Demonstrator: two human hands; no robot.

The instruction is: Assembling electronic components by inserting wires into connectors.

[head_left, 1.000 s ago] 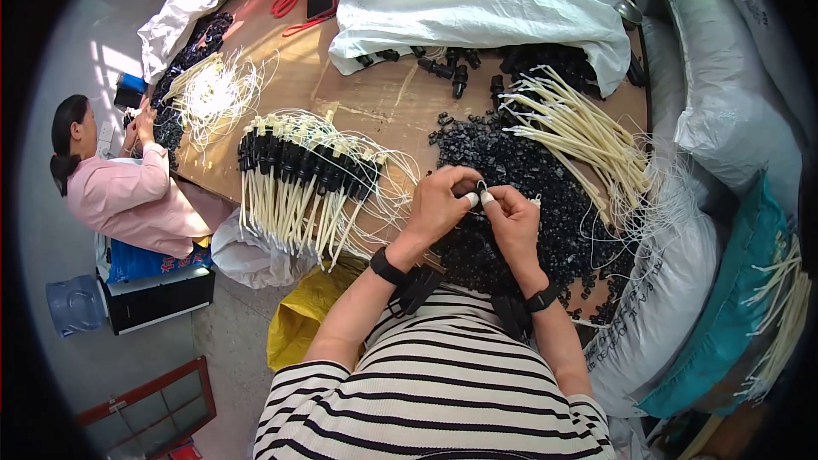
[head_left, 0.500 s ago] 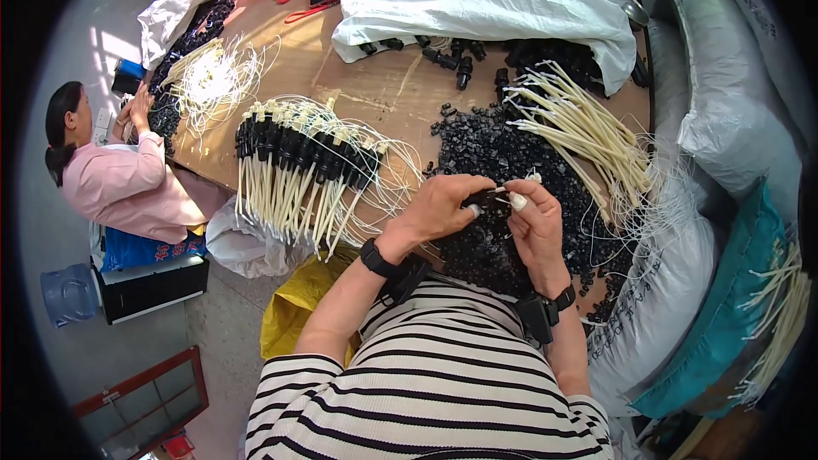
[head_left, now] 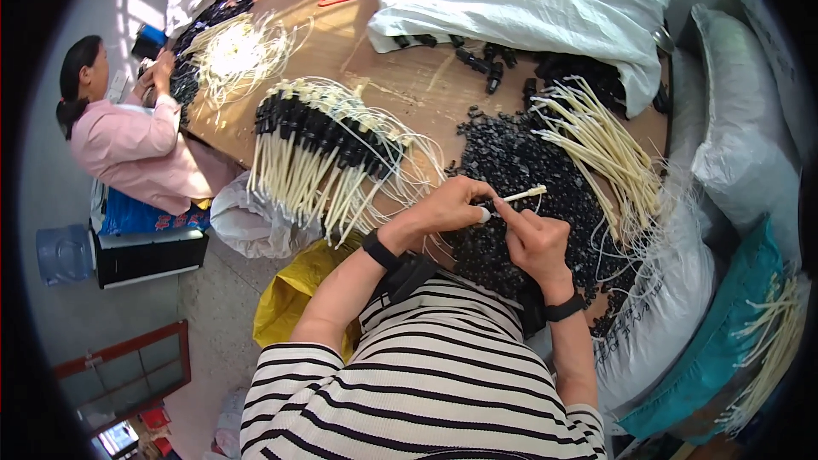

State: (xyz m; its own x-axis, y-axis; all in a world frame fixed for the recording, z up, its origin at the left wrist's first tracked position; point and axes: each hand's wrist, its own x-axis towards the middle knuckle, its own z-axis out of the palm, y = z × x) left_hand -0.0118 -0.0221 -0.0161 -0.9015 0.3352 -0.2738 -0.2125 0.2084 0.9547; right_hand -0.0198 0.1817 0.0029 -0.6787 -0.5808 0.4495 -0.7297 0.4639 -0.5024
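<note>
My left hand [head_left: 456, 206] pinches one end of a short cream sleeved cable [head_left: 518, 196] above a heap of small black plastic pieces [head_left: 486, 247]. A white cover is on its thumb. The cable's pale connector end points right, past my right hand [head_left: 537, 240]. The right index finger meets the cable close to the left fingertips, and the other right fingers are curled. What lies right between the fingertips is too small to make out. To the left lies a row of cream cables with black connector bodies [head_left: 328, 136]; loose cream cables [head_left: 596, 153] lie to the right.
A large white sack [head_left: 511, 0] lies across the table's far side, with black fittings [head_left: 477, 64] along its edge. Full sacks [head_left: 741, 119] line the right side. At far left a person in pink [head_left: 128, 145] works beside another cable pile [head_left: 234, 55].
The cream cable now shows between my hands, its connector end pointing right. My right hand has turned, with its knuckles up and its index finger at the left fingertips. The whole view has shifted slightly.
</note>
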